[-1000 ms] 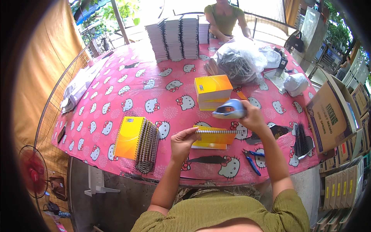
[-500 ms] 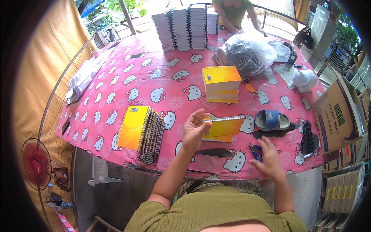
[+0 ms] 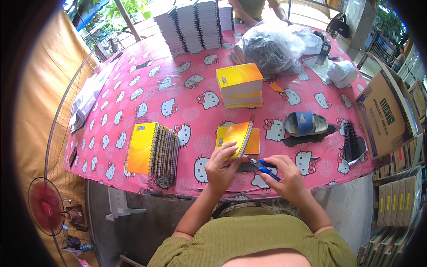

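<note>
My left hand [image 3: 223, 167] holds a small yellow spiral notebook [image 3: 238, 138] tilted up off the pink patterned tablecloth [image 3: 187, 107], its wire spine on the right. My right hand [image 3: 287, 176] grips blue-handled pliers [image 3: 264, 167], their tip pointing at the lower end of the notebook's spine. Another yellow notebook [image 3: 253, 144] lies flat under the raised one.
A row of bound yellow notebooks [image 3: 153, 149] lies at my left, a short stack [image 3: 239, 84] farther back. A blue sandal [image 3: 306, 123], black wire spines [image 3: 352, 141], plastic bags [image 3: 271, 44], tall notebook piles [image 3: 191, 22], a cardboard box [image 3: 387, 115] and another person [image 3: 255, 9] surround them.
My right hand put the sandal down on the table, then picked up the blue pliers. My left hand lifted the notebook from flat to tilted upright.
</note>
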Available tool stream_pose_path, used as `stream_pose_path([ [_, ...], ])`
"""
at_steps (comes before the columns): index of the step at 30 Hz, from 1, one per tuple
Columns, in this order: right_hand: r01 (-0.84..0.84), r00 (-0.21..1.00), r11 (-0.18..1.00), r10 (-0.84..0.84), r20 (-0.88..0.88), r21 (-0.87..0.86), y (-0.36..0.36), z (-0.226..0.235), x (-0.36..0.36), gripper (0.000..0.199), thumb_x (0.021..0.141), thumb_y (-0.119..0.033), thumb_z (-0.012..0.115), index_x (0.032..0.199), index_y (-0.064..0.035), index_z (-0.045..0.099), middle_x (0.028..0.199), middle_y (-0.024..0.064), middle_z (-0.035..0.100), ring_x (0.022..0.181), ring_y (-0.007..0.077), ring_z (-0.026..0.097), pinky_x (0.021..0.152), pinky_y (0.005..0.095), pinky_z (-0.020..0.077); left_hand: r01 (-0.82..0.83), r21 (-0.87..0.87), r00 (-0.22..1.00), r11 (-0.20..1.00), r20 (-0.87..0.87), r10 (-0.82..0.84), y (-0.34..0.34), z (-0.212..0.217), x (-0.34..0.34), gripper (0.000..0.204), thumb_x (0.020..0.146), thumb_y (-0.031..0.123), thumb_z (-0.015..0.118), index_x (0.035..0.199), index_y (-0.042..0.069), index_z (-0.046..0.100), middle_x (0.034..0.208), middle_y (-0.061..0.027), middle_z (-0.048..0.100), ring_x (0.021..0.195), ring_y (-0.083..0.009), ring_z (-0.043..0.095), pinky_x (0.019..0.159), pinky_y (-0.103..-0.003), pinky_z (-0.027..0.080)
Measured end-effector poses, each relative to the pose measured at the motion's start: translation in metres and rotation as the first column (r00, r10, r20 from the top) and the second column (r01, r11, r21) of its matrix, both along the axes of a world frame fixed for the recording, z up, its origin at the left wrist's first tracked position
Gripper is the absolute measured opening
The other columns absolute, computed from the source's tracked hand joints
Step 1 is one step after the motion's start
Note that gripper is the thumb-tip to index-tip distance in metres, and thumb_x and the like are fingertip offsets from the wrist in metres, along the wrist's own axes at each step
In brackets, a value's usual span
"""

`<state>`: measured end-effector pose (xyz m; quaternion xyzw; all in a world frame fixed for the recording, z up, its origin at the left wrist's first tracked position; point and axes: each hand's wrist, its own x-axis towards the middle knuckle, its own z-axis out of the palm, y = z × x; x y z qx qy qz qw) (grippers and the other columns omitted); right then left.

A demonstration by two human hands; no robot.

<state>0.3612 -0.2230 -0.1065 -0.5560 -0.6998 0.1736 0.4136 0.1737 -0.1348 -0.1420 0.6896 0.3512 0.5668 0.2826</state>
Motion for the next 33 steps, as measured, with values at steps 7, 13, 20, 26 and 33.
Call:
stream_pose_path([
  [7, -0.015, 0.992, 0.990, -0.003, 0.124, 0.140, 0.015, 0.014, -0.015, 0.036, 0.078, -0.016, 0.075, 0.108, -0.0008, 0.063, 0.103, 0.0134, 0.063, 0.093, 0.0276, 0.062, 0.080, 0.0375, 0.0501, 0.020, 0.131, 0.994, 0.991, -0.111, -0.005, -0.003, 0.012, -0.007, 0.030, 0.069, -0.009, 0.072, 0.097, 0.001, 0.070, 0.096, -0.0123, 0.070, 0.083, -0.0236, 0.065, 0.073, -0.032, 0.053],
  [13, -0.549, 0.647, 0.718, 0.042, -0.762, -0.427, 0.032, -0.004, -0.003, 0.027, 0.090, -0.021, 0.066, 0.103, 0.0025, 0.067, 0.085, 0.0065, 0.068, 0.069, 0.0107, 0.064, 0.061, 0.0257, 0.0518, -0.001, 0.355, 0.998, 0.935, -0.061, 0.025, -0.003, 0.013, -0.015, 0.026, 0.070, -0.011, 0.071, 0.093, 0.001, 0.069, 0.091, -0.0115, 0.070, 0.078, -0.0250, 0.065, 0.070, -0.033, 0.052],
  [20, -0.111, 0.922, 0.957, -0.001, -0.388, -0.268, 0.019, 0.012, -0.004, 0.033, 0.082, -0.013, 0.071, 0.111, -0.0013, 0.063, 0.101, 0.0126, 0.067, 0.089, 0.0219, 0.064, 0.079, 0.0337, 0.0503, -0.288, 0.137, 0.865, 0.948, 0.462, 0.197, -0.005, 0.077, -0.075, 0.020, 0.083, -0.003, 0.066, 0.083, 0.003, 0.048, 0.103, -0.0215, 0.065, 0.088, -0.0163, 0.062, 0.076, -0.029, 0.051],
  [26, 0.335, 0.886, 0.930, -0.256, 0.387, -0.150, -0.007, -0.037, 0.040, 0.048, 0.073, -0.018, 0.076, 0.114, -0.0004, 0.059, 0.122, 0.0184, 0.056, 0.114, 0.0355, 0.052, 0.099, 0.0440, 0.0405, -0.592, -0.140, 0.700, 0.793, 0.397, 0.593, 0.019, 0.048, -0.208, 0.017, 0.091, 0.002, 0.056, 0.080, 0.005, 0.043, 0.109, -0.0225, 0.063, 0.089, -0.0120, 0.059, 0.078, -0.026, 0.049],
  [33, 0.490, 0.818, 0.868, -0.490, 0.302, 0.081, 0.010, -0.018, 0.124, 0.047, 0.077, -0.023, 0.075, 0.112, 0.0018, 0.058, 0.129, 0.0216, 0.052, 0.120, 0.0382, 0.048, 0.099, 0.0453, 0.0391, -0.705, -0.084, 0.603, 0.705, 0.452, 0.657, 0.027, 0.033, -0.185, 0.005, 0.092, 0.000, 0.049, 0.097, 0.000, 0.049, 0.108, -0.0204, 0.064, 0.093, -0.0151, 0.061, 0.083, -0.028, 0.050],
])
